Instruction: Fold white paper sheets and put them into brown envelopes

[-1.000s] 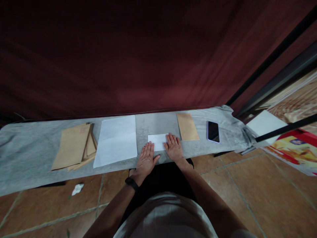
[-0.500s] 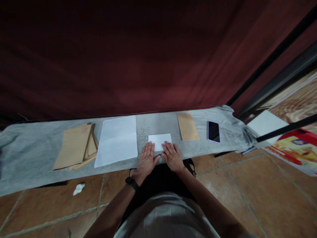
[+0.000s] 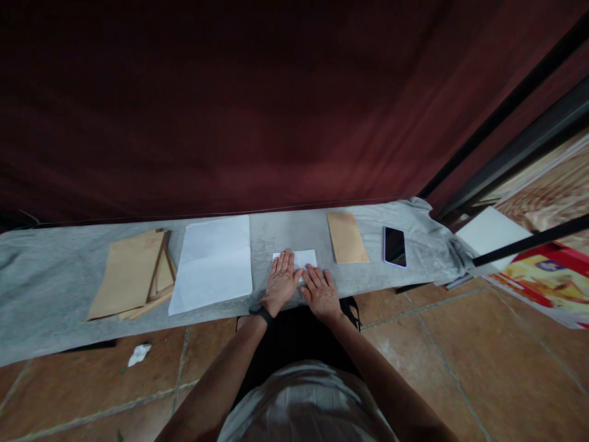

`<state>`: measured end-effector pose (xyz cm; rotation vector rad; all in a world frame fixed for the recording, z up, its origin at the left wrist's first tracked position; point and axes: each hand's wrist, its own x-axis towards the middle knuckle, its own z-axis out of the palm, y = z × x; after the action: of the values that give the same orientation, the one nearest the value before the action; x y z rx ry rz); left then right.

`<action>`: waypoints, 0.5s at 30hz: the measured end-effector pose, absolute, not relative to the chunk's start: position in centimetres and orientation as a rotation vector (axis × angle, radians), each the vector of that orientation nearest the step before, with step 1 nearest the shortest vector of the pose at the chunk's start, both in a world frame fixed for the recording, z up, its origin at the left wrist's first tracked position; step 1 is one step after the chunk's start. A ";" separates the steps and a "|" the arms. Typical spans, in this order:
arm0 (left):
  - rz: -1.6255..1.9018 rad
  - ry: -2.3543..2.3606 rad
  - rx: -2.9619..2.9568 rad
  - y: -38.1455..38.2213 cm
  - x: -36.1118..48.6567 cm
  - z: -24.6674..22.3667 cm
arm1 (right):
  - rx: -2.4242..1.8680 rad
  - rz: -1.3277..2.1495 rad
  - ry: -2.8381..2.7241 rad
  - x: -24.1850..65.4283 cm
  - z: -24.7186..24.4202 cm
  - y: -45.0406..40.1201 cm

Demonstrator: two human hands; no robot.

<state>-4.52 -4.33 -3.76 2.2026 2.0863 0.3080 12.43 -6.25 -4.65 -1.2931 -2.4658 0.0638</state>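
Note:
A small folded sheet of white paper (image 3: 304,258) lies flat on the grey cloth-covered table. My left hand (image 3: 282,279) rests flat over its left part, with the fingers stretched out. On the paper's lower right part lies my right hand (image 3: 321,293), its fingers extended and slightly spread. Both thumbs point inward, close to each other. Parts of the paper are hidden under the hands. Right of it lies a brown paper envelope (image 3: 348,237). Larger white paper sheets (image 3: 212,261) are to the left.
Several brown envelopes (image 3: 126,273) overlap at the left. A phone (image 3: 394,247) lies at the right. The grey cloth (image 3: 41,276) covers the narrow table. A dark red curtain (image 3: 276,123) hangs behind it. A red-and-yellow box (image 3: 547,276) stands beyond the right end.
My left hand has moved forward and to the right, further over the small paper. My right hand has stayed nearly where it was. The view has shifted slightly.

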 end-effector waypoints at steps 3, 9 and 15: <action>0.385 2.125 2.196 -4.8 -5.4 -4.2 | -1.304 0.065 -2.457 12.4 -4.6 -6.3; 0.496 2.280 2.143 -7.3 -10.1 -2.2 | -1.326 0.073 -2.448 12.3 -4.6 -6.4; 0.646 2.855 1.619 -10.7 -22.4 2.3 | -1.318 0.060 -2.441 12.3 -4.9 -6.5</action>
<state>-22.43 -10.66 2.28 1.6193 2.8554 0.6460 12.29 -6.50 -4.95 -1.3179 -2.4407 0.0603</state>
